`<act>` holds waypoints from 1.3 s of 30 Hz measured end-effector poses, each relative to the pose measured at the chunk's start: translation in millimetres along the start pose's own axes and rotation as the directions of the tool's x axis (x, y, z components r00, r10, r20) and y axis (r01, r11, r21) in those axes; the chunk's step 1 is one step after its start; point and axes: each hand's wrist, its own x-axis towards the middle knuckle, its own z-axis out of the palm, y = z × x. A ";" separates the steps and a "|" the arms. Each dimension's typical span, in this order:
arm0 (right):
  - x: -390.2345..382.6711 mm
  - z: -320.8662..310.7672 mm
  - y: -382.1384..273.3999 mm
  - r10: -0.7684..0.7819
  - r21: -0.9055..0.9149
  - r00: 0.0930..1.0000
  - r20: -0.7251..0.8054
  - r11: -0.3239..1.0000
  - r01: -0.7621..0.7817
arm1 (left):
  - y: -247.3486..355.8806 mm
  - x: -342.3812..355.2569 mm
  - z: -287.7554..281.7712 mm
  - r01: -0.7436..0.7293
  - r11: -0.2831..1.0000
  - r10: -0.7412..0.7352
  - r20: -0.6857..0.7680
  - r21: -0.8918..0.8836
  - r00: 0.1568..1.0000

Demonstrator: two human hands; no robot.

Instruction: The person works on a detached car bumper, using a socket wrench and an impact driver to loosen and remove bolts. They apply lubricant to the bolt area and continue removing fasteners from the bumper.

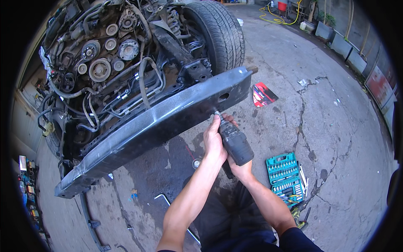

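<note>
I hold a black impact wrench (pixel 237 146) by both hands, its nose pointing away from me. The nose meets the lower face of a long black steel bumper beam (pixel 178 110), left of an oval hole. My left hand (pixel 214 143) is closed around the front of the wrench, thumb beside the nose; whether it also pinches a small part there I cannot make out. Beneath the tool's rear end, my right hand (pixel 242 169) is wrapped around the handle, mostly hidden by the wrench body. The beam runs across the front of a stripped vehicle.
Behind the beam lie engine pulleys (pixel 100 69), hoses and a tyre (pixel 222 35). A teal socket case (pixel 285 178) rests open on the cracked concrete at right. Also on the ground are a red and black package (pixel 263 94), a spray can (pixel 196 163) and an L-shaped bar (pixel 161 196).
</note>
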 end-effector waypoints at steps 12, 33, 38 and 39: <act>3.3 -0.9 -14.4 -0.132 0.026 0.984 -0.118 0.990 0.136 | -0.8 -0.8 2.8 -0.024 1.000 0.025 -0.018 0.016 1.000; 2.8 3.0 -10.2 -0.116 0.029 0.985 -0.130 0.992 0.121 | 1.9 -3.0 3.7 0.003 1.000 -0.002 -0.033 0.022 0.999; 2.3 2.3 -7.7 -0.105 0.054 0.988 -0.115 0.992 0.112 | 1.9 -2.0 2.7 0.004 1.000 -0.004 -0.010 0.022 1.000; 2.3 2.2 -7.2 -0.104 0.064 0.988 -0.111 0.992 0.112 | 1.7 -1.7 2.8 0.010 1.000 -0.009 -0.012 0.014 1.000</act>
